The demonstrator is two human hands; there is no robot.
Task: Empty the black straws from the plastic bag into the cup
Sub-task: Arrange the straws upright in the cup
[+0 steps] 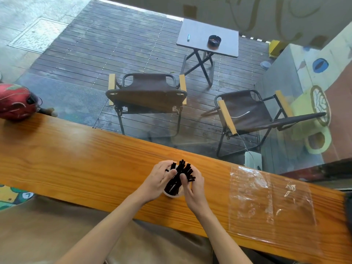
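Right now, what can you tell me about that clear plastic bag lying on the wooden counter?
The plastic bag is clear, thin and crinkled, catching glints of light. It lies flat on the wooden counter, off to the right of the cup, and looks empty: no straws show inside it, and the wood grain reads straight through. Neither hand touches it; the left hand and right hand are both at the black straws standing in the cup. Its far edge lies near the counter's back edge.

Two hands (158, 178) (194, 184), one cup (172, 194), one plastic bag (266, 199), two chairs (146, 92) (253, 111).
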